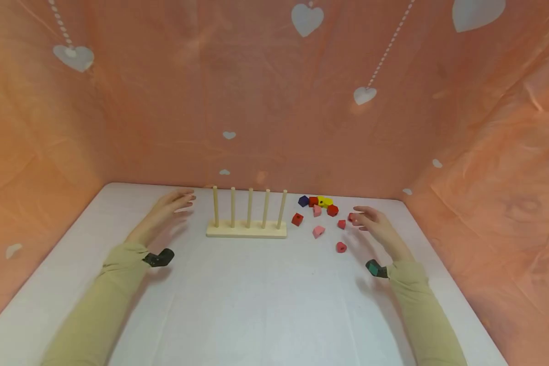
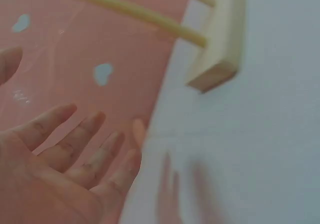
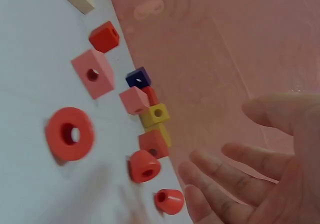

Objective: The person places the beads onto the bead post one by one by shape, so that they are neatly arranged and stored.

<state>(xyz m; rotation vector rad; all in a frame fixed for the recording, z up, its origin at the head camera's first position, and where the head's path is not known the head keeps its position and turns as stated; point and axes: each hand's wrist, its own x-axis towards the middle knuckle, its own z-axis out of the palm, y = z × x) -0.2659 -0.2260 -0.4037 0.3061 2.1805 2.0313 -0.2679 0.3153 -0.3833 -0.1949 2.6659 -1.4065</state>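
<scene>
A wooden peg stand (image 1: 246, 232) with several upright pegs stands near the back of the table, its pegs bare. To its left hovers my left hand (image 1: 166, 206), fingers loosely extended and holding nothing; the left wrist view shows its palm (image 2: 45, 184) beside the stand's end (image 2: 215, 69). My right hand (image 1: 377, 229) is held over the right side, next to the scattered beads, with nothing in its grasp. Closest to it are a red bead (image 1: 351, 217) and another red bead (image 1: 341, 224). In the right wrist view its fingers (image 3: 235, 184) are relaxed and apart from the beads.
Among the other holed beads are a red cube (image 1: 297, 219), a pink bead (image 1: 318, 232), a round red bead (image 3: 82, 134), a dark blue bead (image 1: 304, 201) and yellow beads (image 1: 325, 202). Orange cloth (image 1: 256, 101) with white hearts rises behind and beside the white table (image 1: 256, 295).
</scene>
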